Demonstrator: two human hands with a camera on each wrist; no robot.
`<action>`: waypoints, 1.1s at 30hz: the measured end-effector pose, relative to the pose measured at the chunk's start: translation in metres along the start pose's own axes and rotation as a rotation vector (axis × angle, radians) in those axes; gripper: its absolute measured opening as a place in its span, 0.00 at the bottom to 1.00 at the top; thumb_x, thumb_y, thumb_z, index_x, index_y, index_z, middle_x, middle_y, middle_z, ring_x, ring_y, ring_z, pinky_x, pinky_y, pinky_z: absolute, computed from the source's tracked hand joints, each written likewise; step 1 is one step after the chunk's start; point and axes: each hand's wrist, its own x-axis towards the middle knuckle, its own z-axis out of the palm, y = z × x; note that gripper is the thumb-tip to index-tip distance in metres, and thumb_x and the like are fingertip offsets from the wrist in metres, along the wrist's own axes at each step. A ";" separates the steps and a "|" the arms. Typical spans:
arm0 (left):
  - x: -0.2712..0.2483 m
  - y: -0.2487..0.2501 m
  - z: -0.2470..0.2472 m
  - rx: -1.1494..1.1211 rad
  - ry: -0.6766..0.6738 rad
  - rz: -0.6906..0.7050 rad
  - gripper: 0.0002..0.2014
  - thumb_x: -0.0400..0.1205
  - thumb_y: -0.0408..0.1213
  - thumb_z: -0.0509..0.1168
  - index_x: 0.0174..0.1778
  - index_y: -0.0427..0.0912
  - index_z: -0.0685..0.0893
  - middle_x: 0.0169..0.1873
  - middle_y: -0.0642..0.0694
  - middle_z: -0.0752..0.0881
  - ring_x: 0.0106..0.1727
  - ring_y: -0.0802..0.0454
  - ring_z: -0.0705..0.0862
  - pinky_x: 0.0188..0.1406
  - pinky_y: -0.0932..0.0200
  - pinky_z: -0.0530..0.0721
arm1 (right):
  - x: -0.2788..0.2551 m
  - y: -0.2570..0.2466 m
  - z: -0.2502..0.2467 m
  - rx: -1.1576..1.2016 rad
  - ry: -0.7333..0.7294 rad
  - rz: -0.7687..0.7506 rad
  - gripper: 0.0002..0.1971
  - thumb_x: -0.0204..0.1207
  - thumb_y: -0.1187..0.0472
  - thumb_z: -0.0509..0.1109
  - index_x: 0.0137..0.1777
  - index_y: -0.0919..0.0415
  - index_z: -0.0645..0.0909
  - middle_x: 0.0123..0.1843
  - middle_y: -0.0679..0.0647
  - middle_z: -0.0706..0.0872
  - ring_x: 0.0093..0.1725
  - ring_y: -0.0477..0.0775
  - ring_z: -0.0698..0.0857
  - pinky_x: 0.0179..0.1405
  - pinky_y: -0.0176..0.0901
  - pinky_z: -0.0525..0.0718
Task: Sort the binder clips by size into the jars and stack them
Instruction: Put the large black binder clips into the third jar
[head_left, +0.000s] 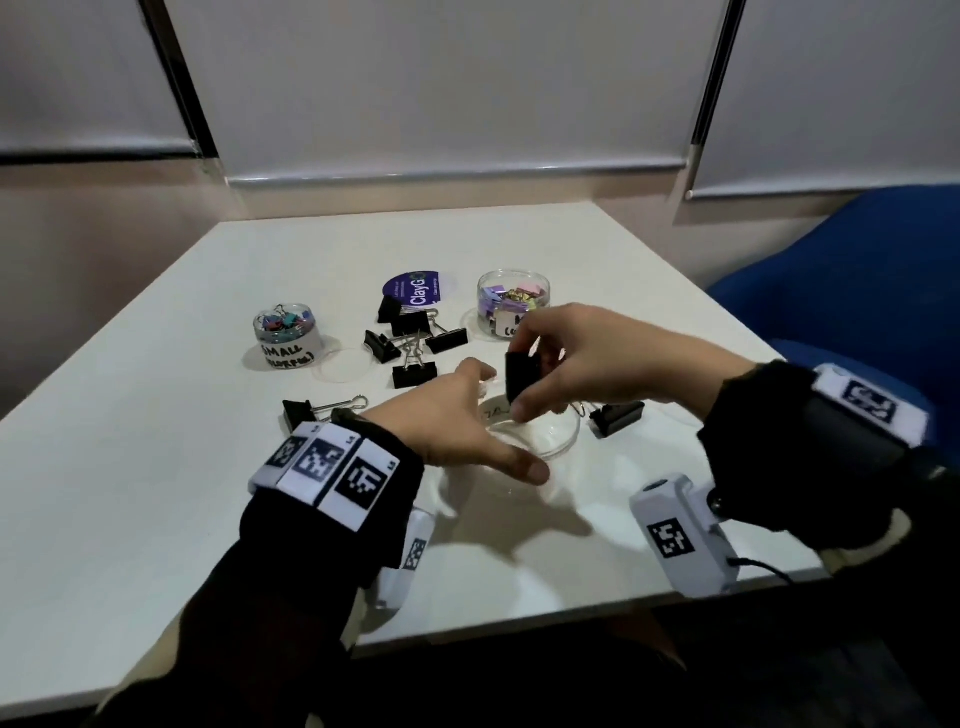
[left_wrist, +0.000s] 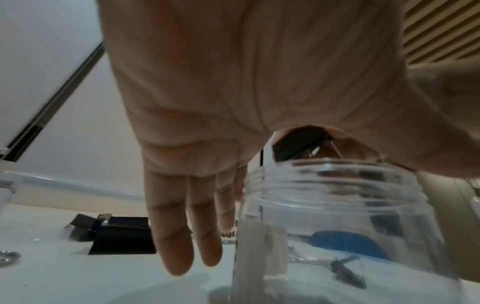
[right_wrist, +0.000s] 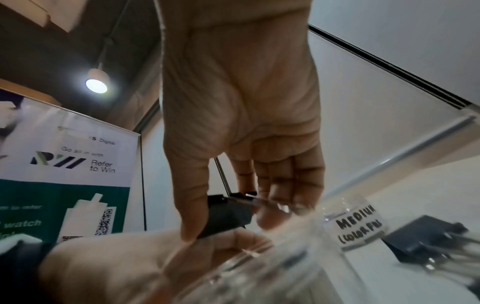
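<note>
My right hand (head_left: 550, 364) pinches a large black binder clip (head_left: 518, 382) between thumb and fingers, just above the mouth of an empty clear jar (head_left: 550, 436). In the right wrist view the clip (right_wrist: 226, 218) sits between thumb and fingertips, its wire handles under the fingers. My left hand (head_left: 467, 423) is beside this jar, fingers (left_wrist: 182, 226) straight along its far side and thumb spread over the near side. The left wrist view shows the jar (left_wrist: 337, 205) with the clip (left_wrist: 298, 146) over its rim.
Several large black clips (head_left: 410, 338) lie in a loose pile behind the hands, one more at the left (head_left: 298, 413), another at the right (head_left: 618, 415). A jar labelled SMALL (head_left: 284, 332), a medium jar (head_left: 511, 301), a clear lid (head_left: 343, 364), a purple lid (head_left: 418, 288). Blue chair (head_left: 857, 291) right.
</note>
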 end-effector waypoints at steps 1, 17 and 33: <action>-0.001 0.000 -0.001 -0.019 0.003 0.011 0.64 0.49 0.64 0.82 0.79 0.49 0.59 0.69 0.49 0.77 0.65 0.52 0.79 0.60 0.58 0.77 | 0.002 0.002 0.004 0.027 -0.012 -0.002 0.22 0.63 0.57 0.84 0.53 0.58 0.80 0.37 0.51 0.86 0.28 0.47 0.82 0.31 0.39 0.79; -0.003 0.008 0.004 -0.053 0.063 0.025 0.51 0.61 0.52 0.83 0.76 0.54 0.61 0.64 0.51 0.78 0.43 0.56 0.87 0.42 0.57 0.89 | 0.030 0.047 -0.008 -0.122 0.213 0.181 0.18 0.66 0.49 0.81 0.51 0.58 0.85 0.42 0.51 0.86 0.40 0.49 0.82 0.33 0.35 0.77; 0.007 0.002 0.005 -0.034 0.106 0.070 0.50 0.52 0.58 0.81 0.70 0.56 0.68 0.55 0.55 0.84 0.56 0.58 0.83 0.59 0.54 0.83 | 0.018 0.006 0.004 0.013 0.069 -0.065 0.20 0.65 0.55 0.82 0.56 0.57 0.86 0.35 0.45 0.84 0.37 0.47 0.82 0.37 0.38 0.79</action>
